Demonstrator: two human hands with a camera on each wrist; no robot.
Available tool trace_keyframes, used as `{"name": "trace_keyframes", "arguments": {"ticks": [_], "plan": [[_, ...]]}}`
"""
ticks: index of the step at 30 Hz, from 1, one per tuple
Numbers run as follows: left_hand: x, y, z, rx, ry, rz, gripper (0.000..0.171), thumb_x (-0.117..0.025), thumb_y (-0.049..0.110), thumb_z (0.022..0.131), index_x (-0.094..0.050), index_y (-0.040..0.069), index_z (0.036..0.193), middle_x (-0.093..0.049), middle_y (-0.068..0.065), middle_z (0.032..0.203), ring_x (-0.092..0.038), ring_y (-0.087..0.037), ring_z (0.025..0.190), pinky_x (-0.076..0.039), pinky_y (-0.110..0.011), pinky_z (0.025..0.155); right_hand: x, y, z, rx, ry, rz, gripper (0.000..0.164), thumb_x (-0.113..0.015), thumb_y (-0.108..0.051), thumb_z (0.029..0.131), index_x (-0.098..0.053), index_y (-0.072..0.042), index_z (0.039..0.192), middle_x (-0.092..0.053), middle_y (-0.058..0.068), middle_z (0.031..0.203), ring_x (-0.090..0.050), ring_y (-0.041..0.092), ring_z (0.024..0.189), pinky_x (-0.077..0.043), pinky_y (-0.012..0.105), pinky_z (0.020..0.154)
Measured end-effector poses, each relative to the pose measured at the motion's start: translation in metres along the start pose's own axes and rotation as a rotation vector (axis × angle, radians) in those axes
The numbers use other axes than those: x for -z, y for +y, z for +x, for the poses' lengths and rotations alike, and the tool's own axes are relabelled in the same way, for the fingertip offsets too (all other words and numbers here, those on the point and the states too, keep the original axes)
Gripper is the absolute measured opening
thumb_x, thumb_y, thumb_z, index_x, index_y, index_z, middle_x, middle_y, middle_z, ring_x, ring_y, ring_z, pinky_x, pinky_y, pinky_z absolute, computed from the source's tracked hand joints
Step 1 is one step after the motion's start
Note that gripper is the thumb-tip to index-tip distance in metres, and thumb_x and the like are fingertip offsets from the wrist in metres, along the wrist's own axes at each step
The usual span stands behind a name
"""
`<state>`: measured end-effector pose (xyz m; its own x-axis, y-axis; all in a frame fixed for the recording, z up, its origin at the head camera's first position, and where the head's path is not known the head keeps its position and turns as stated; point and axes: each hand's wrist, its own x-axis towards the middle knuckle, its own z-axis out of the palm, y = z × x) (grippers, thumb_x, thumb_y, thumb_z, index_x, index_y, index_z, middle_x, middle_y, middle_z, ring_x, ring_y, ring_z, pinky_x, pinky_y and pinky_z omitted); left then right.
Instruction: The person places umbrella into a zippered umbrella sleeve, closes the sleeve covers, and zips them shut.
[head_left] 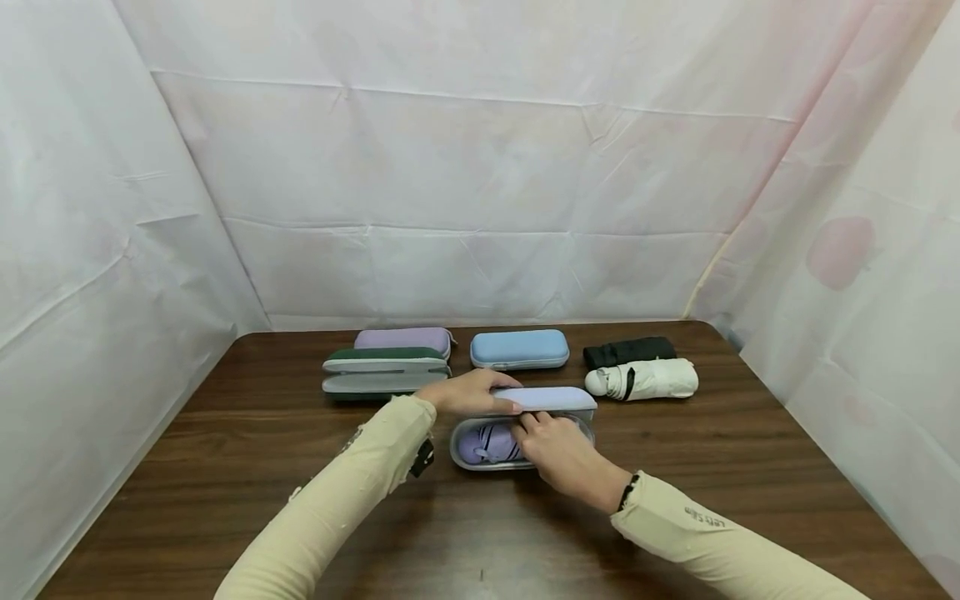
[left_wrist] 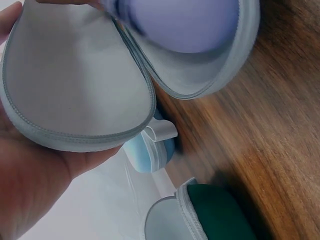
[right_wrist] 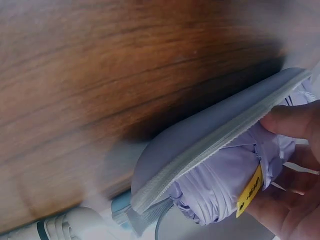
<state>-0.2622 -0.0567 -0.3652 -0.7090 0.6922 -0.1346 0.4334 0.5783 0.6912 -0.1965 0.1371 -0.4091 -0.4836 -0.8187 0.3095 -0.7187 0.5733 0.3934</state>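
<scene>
A lavender zip case (head_left: 551,400) lies unfolded on the table, its grey lining (left_wrist: 75,75) showing in the left wrist view. My left hand (head_left: 471,392) holds the raised lid, the palm behind it and fingers at its edge. A folded lavender umbrella (head_left: 480,446) sits in the lower half, its rounded handle end toward the left. With thumb and fingers on either side, my right hand (head_left: 566,457) grips the umbrella's fabric part. A yellow tag (right_wrist: 250,190) sticks out of the folds beside the fingers.
Behind the left forearm stands a dark green case (head_left: 386,356), partly unfolded. A purple case (head_left: 405,337) and a light blue case (head_left: 520,347) lie farther back. At the right are a black folded umbrella (head_left: 630,352) and a white one (head_left: 652,379). White cloth (head_left: 465,167) surrounds the wooden table.
</scene>
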Motion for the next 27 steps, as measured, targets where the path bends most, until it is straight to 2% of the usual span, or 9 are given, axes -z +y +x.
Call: {"name": "trace_keyframes", "arguments": {"ticks": [4, 7, 11, 15, 18, 20, 23, 27], "plan": [[0.0, 0.001, -0.002, 0.002, 0.002, 0.006, 0.048, -0.061, 0.032, 0.094, -0.054, 0.006, 0.134, -0.061, -0.005, 0.121, -0.057, -0.011, 0.103, -0.043, -0.03, 0.09, 0.001, 0.003, 0.0, 0.007, -0.032, 0.009, 0.036, -0.075, -0.008, 0.076, -0.065, -0.005, 0.111, -0.064, 0.009, 0.099, -0.06, 0.024, 0.077, -0.05, 0.035, 0.057], [-0.002, 0.0, -0.004, 0.023, 0.007, -0.02, 0.049, -0.061, 0.032, 0.093, -0.054, 0.006, 0.134, -0.061, -0.005, 0.121, -0.057, -0.01, 0.101, -0.044, -0.03, 0.089, 0.009, 0.012, -0.004, 0.069, -0.038, 0.088, 0.034, -0.072, -0.01, 0.081, -0.064, -0.004, 0.114, -0.063, 0.008, 0.103, -0.062, 0.022, 0.087, -0.052, 0.034, 0.065], [-0.005, -0.002, -0.008, 0.037, 0.011, -0.052, 0.051, -0.062, 0.033, 0.092, -0.053, 0.006, 0.135, -0.061, -0.003, 0.12, -0.057, -0.009, 0.097, -0.045, -0.03, 0.087, 0.031, 0.038, -0.012, 0.115, -0.026, 0.368, 0.025, -0.066, -0.008, 0.086, -0.067, -0.005, 0.112, -0.066, 0.004, 0.102, -0.063, 0.014, 0.09, -0.052, 0.031, 0.072], [-0.006, -0.004, -0.014, 0.056, 0.033, -0.018, 0.053, -0.065, 0.034, 0.09, -0.053, 0.009, 0.135, -0.061, -0.001, 0.118, -0.057, -0.009, 0.095, -0.045, -0.03, 0.085, 0.045, 0.07, -0.013, 0.028, 0.03, 0.652, 0.017, -0.065, -0.004, 0.089, -0.069, -0.007, 0.105, -0.065, -0.001, 0.097, -0.06, 0.008, 0.083, -0.05, 0.029, 0.068], [-0.009, -0.006, -0.018, 0.063, 0.062, 0.027, 0.055, -0.069, 0.037, 0.087, -0.055, 0.013, 0.134, -0.06, 0.002, 0.118, -0.056, -0.008, 0.097, -0.044, -0.03, 0.085, 0.038, 0.085, -0.01, -0.034, 0.016, 0.766, 0.016, -0.064, -0.01, 0.092, -0.068, -0.008, 0.108, -0.063, 0.0, 0.102, -0.059, 0.01, 0.087, -0.05, 0.032, 0.07], [-0.012, -0.007, -0.02, 0.047, 0.081, 0.043, 0.056, -0.072, 0.039, 0.084, -0.056, 0.015, 0.132, -0.06, 0.003, 0.118, -0.055, -0.008, 0.098, -0.044, -0.029, 0.084, 0.028, 0.09, -0.01, -0.059, -0.036, 0.829, 0.021, -0.062, -0.016, 0.094, -0.066, -0.007, 0.113, -0.063, 0.003, 0.108, -0.06, 0.013, 0.093, -0.05, 0.035, 0.073], [-0.019, -0.008, -0.022, 0.01, 0.101, 0.062, 0.059, -0.075, 0.042, 0.08, -0.057, 0.016, 0.131, -0.06, 0.006, 0.116, -0.055, -0.007, 0.097, -0.045, -0.028, 0.083, 0.012, 0.089, -0.012, -0.072, -0.108, 0.898, 0.029, -0.062, -0.023, 0.094, -0.064, -0.006, 0.118, -0.064, 0.005, 0.113, -0.06, 0.016, 0.099, -0.049, 0.036, 0.078], [-0.029, -0.008, -0.022, -0.034, 0.137, 0.115, 0.064, -0.078, 0.045, 0.076, -0.058, 0.016, 0.129, -0.06, 0.008, 0.117, -0.055, -0.006, 0.096, -0.046, -0.026, 0.081, 0.001, 0.082, -0.018, -0.083, -0.132, 0.95, 0.034, -0.066, -0.027, 0.091, -0.064, -0.01, 0.121, -0.063, 0.001, 0.116, -0.059, 0.013, 0.102, -0.048, 0.035, 0.083]]}}
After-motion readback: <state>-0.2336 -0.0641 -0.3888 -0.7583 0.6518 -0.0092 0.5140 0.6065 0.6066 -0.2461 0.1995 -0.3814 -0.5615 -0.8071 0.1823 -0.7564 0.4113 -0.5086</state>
